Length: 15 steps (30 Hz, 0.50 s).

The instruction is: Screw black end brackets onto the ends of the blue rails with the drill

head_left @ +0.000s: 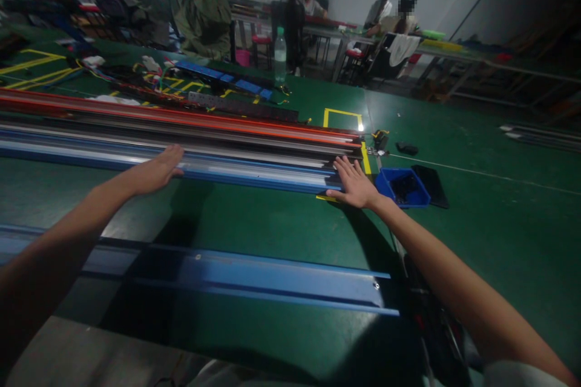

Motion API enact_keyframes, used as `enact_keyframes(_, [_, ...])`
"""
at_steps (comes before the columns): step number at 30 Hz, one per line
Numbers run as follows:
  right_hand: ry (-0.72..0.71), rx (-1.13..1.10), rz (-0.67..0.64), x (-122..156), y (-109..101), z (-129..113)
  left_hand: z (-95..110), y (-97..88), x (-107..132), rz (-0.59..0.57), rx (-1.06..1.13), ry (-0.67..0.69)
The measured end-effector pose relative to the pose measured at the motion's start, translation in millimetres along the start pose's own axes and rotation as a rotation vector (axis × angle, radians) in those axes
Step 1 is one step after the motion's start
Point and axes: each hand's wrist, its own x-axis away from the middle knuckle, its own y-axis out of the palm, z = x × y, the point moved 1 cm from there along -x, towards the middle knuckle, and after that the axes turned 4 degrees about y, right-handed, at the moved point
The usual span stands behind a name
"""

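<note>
Rests left hand [158, 169] and right hand [354, 186] well apart on the blue rail [254, 175], nearest in a side-by-side row running out of view at left. Has left fingers straight along the upper face, thumb toward the near edge; spreads right fingers, loose and unclosed, over the right end. Beyond, dark and silver rails [254, 140], then red rails [254, 123] at the far edge of the row. Just past the right ends, yellow tape [365, 157] on green tabletop [272, 224], then a blue bin [382, 190] touching or just beside a dark flat plate [433, 184]; cannot tell which.

On the near side, a broad strip of green between the row and a wide blue channel [290, 278], with raised long edges and right end short of a dark item at near right. At near left, some room between channel and table edge. Farther off, tight against the row, wiring and blue modules [222, 77]; behind, a bottle [280, 57]. Wider room toward the right.
</note>
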Motion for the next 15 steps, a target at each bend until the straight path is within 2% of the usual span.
enact_keyframes(5, [0.005, 0.016, -0.009, -4, -1, 0, -1, 0.6, -3, 0.006, 0.000, -0.010])
enact_keyframes(9, [0.032, 0.012, -0.006, -6, -4, -3, 6, -10.0, -6, 0.011, -0.001, -0.034])
enact_keyframes(12, [0.045, 0.017, 0.017, -7, -8, -7, 25, -27.0, -7, 0.028, -0.010, -0.051])
enact_keyframes(15, [0.054, 0.011, 0.056, -1, -17, -15, 62, -45.1, -6, 0.081, -0.024, -0.003])
